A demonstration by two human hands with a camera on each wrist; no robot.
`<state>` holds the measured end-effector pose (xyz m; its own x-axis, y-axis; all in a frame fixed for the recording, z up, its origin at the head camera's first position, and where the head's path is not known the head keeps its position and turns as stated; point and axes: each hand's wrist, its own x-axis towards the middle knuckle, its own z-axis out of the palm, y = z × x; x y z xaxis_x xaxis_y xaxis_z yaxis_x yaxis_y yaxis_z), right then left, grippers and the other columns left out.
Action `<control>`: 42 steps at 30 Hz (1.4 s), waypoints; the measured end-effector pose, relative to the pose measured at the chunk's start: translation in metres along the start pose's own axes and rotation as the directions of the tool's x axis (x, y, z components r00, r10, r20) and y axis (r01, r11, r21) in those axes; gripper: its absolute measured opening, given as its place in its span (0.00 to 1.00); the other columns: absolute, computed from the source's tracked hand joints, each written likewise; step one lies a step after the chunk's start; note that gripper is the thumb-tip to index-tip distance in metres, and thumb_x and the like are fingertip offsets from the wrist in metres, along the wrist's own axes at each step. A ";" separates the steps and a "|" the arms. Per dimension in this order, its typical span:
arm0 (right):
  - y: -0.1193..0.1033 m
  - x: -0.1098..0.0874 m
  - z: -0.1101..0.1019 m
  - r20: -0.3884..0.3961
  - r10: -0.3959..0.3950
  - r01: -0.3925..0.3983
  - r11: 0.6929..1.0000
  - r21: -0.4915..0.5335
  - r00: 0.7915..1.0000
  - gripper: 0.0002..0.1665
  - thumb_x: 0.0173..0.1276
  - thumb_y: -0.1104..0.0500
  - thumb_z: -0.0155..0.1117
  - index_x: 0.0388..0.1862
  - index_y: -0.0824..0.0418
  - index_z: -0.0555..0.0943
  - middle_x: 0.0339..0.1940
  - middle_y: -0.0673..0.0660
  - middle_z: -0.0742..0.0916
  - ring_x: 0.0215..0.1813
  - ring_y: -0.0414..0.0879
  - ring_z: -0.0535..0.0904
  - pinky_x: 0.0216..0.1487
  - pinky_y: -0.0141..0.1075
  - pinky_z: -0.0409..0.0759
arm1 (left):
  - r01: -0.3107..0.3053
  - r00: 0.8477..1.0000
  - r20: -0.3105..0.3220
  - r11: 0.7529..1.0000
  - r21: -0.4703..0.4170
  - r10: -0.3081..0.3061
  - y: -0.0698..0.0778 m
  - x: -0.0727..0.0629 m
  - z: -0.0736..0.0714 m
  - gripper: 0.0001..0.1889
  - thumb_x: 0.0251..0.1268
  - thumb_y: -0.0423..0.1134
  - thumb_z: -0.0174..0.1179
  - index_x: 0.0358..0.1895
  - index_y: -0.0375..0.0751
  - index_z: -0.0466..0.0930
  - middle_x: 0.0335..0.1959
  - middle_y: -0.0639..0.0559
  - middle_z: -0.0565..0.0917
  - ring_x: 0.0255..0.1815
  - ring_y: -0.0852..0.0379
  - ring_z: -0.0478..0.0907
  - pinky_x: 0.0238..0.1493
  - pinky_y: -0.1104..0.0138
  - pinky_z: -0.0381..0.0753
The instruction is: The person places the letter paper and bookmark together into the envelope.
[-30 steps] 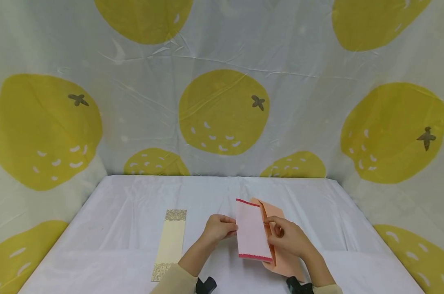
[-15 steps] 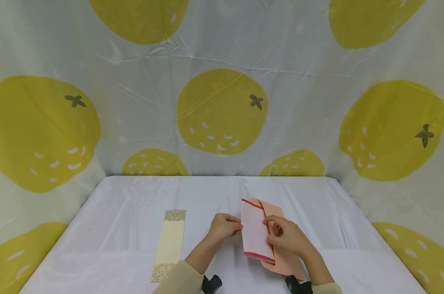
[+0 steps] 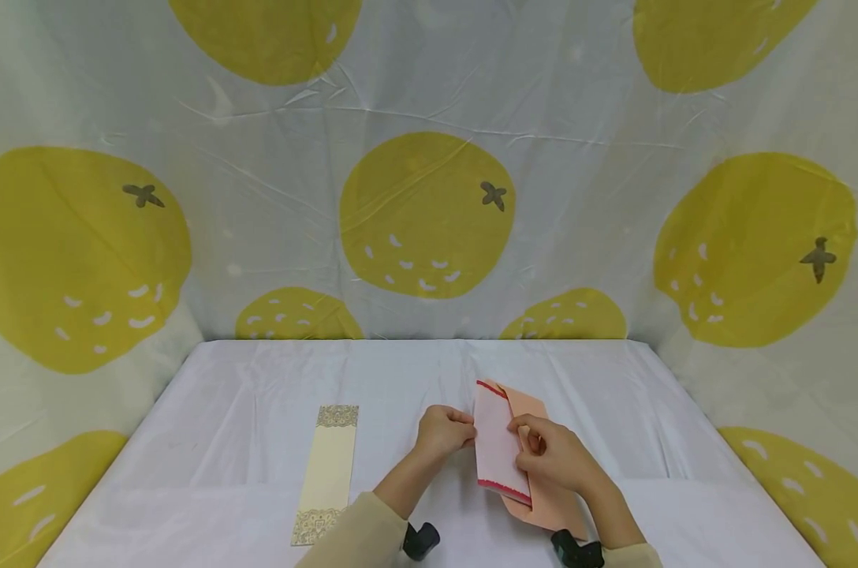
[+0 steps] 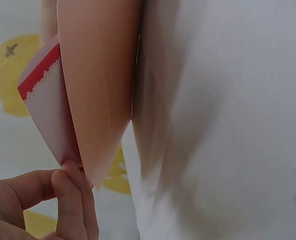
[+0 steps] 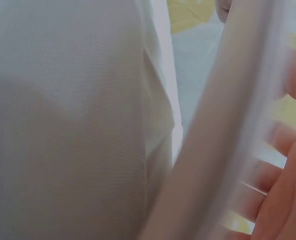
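A pale pink card with red borders sits partly inside a peach envelope, tilted above the table. My left hand pinches the card's outer left edge between thumb and fingers. The left wrist view shows this grip close up, with the card tucked against the envelope. At the envelope's opening, my right hand grips its edge with thumb and forefinger. In the right wrist view the envelope is blurred and hides part of the right hand.
A cream paper strip with gold patterned ends lies on the white-covered table, left of my left forearm. Behind the table hangs a white curtain printed with yellow fruit.
My left hand has moved right with the pink card, which has slid deeper into the envelope. My right hand and the envelope have stayed nearly still.
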<state>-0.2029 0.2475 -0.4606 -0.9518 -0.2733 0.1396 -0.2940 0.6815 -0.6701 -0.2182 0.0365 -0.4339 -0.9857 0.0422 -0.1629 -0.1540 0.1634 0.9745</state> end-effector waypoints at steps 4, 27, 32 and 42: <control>0.000 0.000 0.000 0.001 0.001 -0.001 1.000 0.000 1.000 0.21 0.49 0.62 0.67 0.45 0.49 0.80 0.21 0.47 0.73 0.24 0.37 0.68 0.25 0.30 0.65 | -0.024 1.000 -0.018 0.998 0.051 0.025 0.000 0.001 0.006 0.02 0.49 0.23 0.64 0.28 0.29 0.82 0.19 0.49 0.79 0.19 0.60 0.79 0.28 0.66 0.82; -0.002 0.000 0.001 0.009 -0.009 0.009 0.999 -0.038 1.000 0.20 0.49 0.60 0.66 0.44 0.49 0.81 0.17 0.44 0.71 0.20 0.35 0.64 0.21 0.29 0.61 | -0.091 0.995 -0.027 0.989 0.113 0.095 -0.007 -0.011 0.041 0.07 0.47 0.20 0.61 0.23 0.35 0.77 0.13 0.51 0.76 0.14 0.61 0.78 0.16 0.71 0.77; -0.002 0.000 0.001 0.010 -0.015 0.016 0.999 -0.048 1.000 0.20 0.49 0.60 0.66 0.44 0.49 0.81 0.17 0.43 0.71 0.20 0.35 0.64 0.22 0.29 0.61 | -0.109 0.993 -0.025 0.985 0.132 0.114 -0.006 -0.013 0.043 0.08 0.45 0.19 0.61 0.22 0.35 0.77 0.14 0.52 0.75 0.13 0.62 0.78 0.17 0.72 0.77; -0.001 0.001 0.002 0.011 -0.003 0.003 0.998 -0.059 1.000 0.21 0.49 0.59 0.67 0.44 0.48 0.81 0.18 0.44 0.71 0.20 0.35 0.64 0.21 0.29 0.61 | -0.126 0.991 -0.018 0.976 0.178 0.132 -0.011 -0.010 0.048 0.09 0.45 0.20 0.63 0.22 0.36 0.76 0.13 0.53 0.75 0.14 0.62 0.77 0.17 0.72 0.76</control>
<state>-0.2035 0.2449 -0.4615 -0.9499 -0.2825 0.1336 -0.3019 0.7192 -0.6258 -0.2035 0.0819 -0.4508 -0.9985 0.0454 -0.0303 -0.0137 0.3291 0.9442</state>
